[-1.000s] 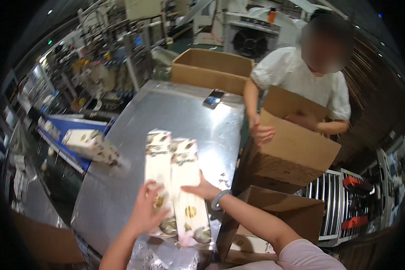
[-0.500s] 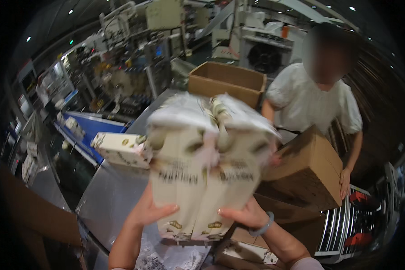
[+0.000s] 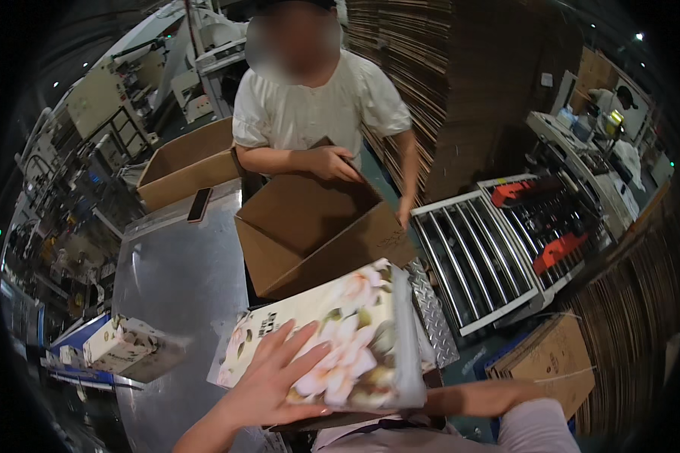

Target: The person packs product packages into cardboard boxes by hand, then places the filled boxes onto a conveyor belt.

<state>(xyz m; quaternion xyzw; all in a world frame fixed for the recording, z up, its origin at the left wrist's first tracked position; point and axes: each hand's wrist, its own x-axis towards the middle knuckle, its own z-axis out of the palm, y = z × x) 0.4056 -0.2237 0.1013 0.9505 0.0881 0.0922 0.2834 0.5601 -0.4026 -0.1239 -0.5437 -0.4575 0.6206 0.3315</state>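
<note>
Left hand (image 3: pixel 276 377): laid across the flowered pack (image 3: pixel 347 355) from the lower left, with the back of the hand turned up.
Left fingers: spread apart, their pads rested on the printed face; the thumb is stretched along the near edge.
Right forearm (image 3: pixel 480 398): brought in from the lower right and passed behind the pack's near right corner.
Right fingers: hidden by the pack; whether they are spread or closed cannot be told.
Co-worker's box (image 3: pixel 355 245): tilted, its open top turned toward the table; steadied by 2 hands of the co-worker (image 3: pixel 310 109), its inner walls shaded.
Back box (image 3: pixel 189 185): stood open at the table's far end; its floor is hidden by the front wall.
Pack's place: held slanted near the right edge of the metal table (image 3: pixel 181 279), just below the co-worker's box.
Pack's look: cream, printed with pink blossoms, green leaves and dark lettering; its right end is covered in clear film.
Second pack (image 3: pixel 125 349): similarly patterned, seen at the table's left edge.
</note>
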